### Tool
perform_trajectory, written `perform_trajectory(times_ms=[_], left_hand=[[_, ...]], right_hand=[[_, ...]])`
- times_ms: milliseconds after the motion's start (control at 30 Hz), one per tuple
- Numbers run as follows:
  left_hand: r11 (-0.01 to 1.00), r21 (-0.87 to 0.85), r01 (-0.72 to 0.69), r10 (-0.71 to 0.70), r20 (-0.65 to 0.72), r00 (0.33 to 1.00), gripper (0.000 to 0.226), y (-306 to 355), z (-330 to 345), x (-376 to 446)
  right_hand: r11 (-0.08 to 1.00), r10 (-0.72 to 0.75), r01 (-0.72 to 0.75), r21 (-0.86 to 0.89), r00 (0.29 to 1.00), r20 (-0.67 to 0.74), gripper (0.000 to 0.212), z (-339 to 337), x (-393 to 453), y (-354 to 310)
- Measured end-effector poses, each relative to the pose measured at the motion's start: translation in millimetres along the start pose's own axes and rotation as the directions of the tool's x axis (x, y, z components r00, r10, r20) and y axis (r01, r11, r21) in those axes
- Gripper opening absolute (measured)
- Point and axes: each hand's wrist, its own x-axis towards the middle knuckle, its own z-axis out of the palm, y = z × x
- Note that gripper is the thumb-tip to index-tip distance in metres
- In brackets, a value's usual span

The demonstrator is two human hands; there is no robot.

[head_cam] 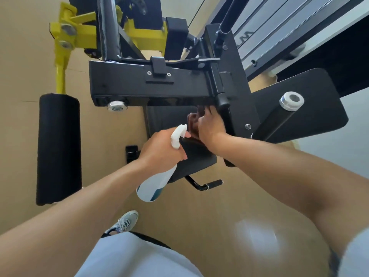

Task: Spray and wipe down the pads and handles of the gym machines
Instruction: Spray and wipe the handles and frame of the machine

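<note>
Head view: left hand [162, 150] grips spray bottle [157, 181], right hand [209, 126] cloth [194, 121].

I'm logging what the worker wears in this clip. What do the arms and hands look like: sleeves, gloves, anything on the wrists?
Both forearms are bare to above the elbow; no sleeves show. The left hand and right hand wear no gloves, and no watch, band or ring is visible. The fingers are partly hidden.

Grey sneaker [124, 221] on tan floor [219, 206]
</note>
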Motion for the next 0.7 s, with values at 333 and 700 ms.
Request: perform_trajectory(times_ms=[333,700], left_hand=[[0.968,0.222,-0.121,0.093,0.134,0.987,0.047,62.8,-5.1,-14.6],[0.792,0.298,-0.533,0.606,-0.274,0.747,0.044,244.5,-55.6,-18.0]], right_hand=[[0.925,-0.357,0.336,0.177,0.928,0.108,0.041,82.6,-126.2,-42.6],[0.375,-0.011,-0.319,0.871,0.937,0.348,0.031,191.9,-76.8,119.7]])
